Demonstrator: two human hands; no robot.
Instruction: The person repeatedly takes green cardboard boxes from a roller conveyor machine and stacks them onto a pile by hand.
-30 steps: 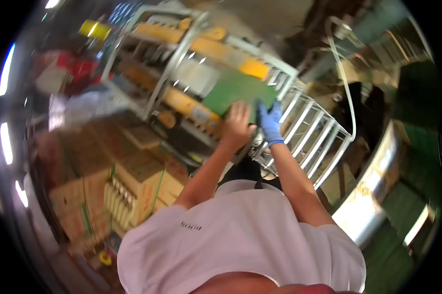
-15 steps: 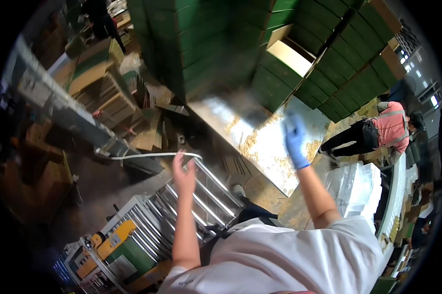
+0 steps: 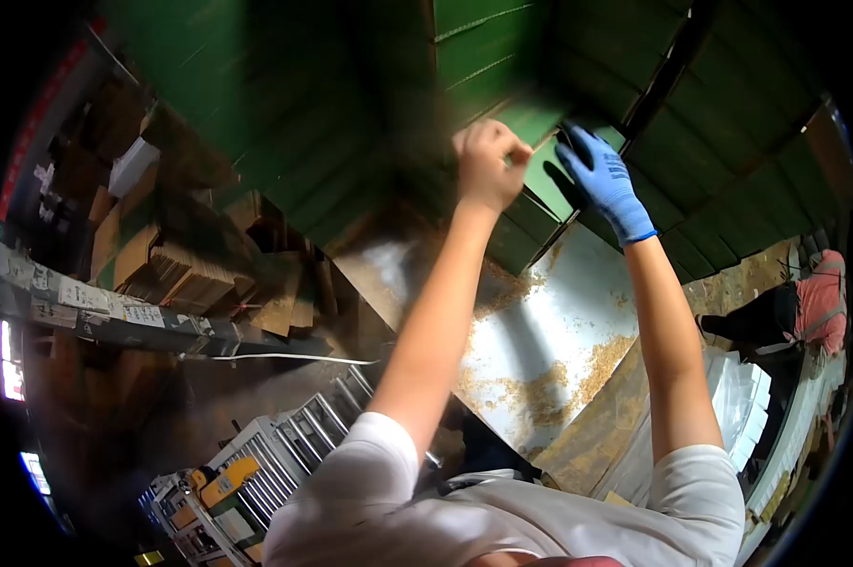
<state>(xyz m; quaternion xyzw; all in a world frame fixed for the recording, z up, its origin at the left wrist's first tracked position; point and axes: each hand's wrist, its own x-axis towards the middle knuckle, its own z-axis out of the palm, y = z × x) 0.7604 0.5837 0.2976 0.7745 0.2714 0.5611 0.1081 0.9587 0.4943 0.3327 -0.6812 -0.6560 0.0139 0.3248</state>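
Both arms reach up towards stacked green boxes [image 3: 483, 52]. My bare left hand [image 3: 493, 165] has its fingers curled in beside the edge of a lighter green box top [image 3: 546, 180]; what they grip, if anything, is hidden. To its right, my right hand [image 3: 604, 180] wears a blue glove, with thumb and fingers apart over the same box top. A dark shadow lies on the green surface beside the glove. No object shows between the gloved fingers.
A shiny metal surface [image 3: 530, 331] with yellowish debris lies below the stacks. Roller conveyor [image 3: 299, 435] stands lower left, with flattened cardboard [image 3: 186, 274] beyond a beam. At the right, a person in a pink top [image 3: 820, 302] is near clear-wrapped white items [image 3: 743, 406].
The view has turned from the conveyor to the green stacks. My hands have left the green piece on the conveyor and moved up to the boxes. My left hand's fingers have curled.
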